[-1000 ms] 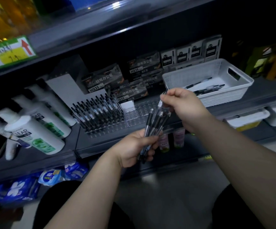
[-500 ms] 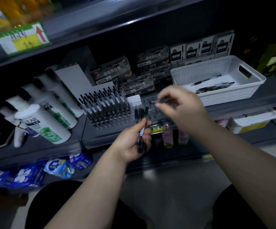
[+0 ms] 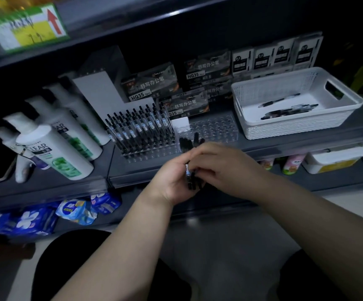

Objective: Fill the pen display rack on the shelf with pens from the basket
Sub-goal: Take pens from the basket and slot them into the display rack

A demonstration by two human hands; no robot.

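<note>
A clear pen display rack (image 3: pixel 215 127) sits on the dark shelf; its left half is packed with several upright black pens (image 3: pixel 139 127), while the holes of its right half show bare. In front of the rack, my left hand (image 3: pixel 171 183) grips a small bunch of black pens (image 3: pixel 190 143) whose tips stick up above my fingers. My right hand (image 3: pixel 217 164) is closed over the same bunch from the right, its fingers curled on the pens. The white basket (image 3: pixel 348 107) to the right holds a few loose pens (image 3: pixel 289 110).
White shampoo bottles (image 3: pixel 54 148) lie at the left of the shelf. Dark pen boxes (image 3: pixel 152 85) stand behind the rack. A shelf edge with a green and yellow price tag (image 3: pixel 28 27) hangs overhead. Blue packs (image 3: pixel 76 210) and white tubs (image 3: pixel 337 159) fill the lower shelf.
My right hand has come back down from the rack's right half to the bunch held by my left hand. The left hand has barely moved.
</note>
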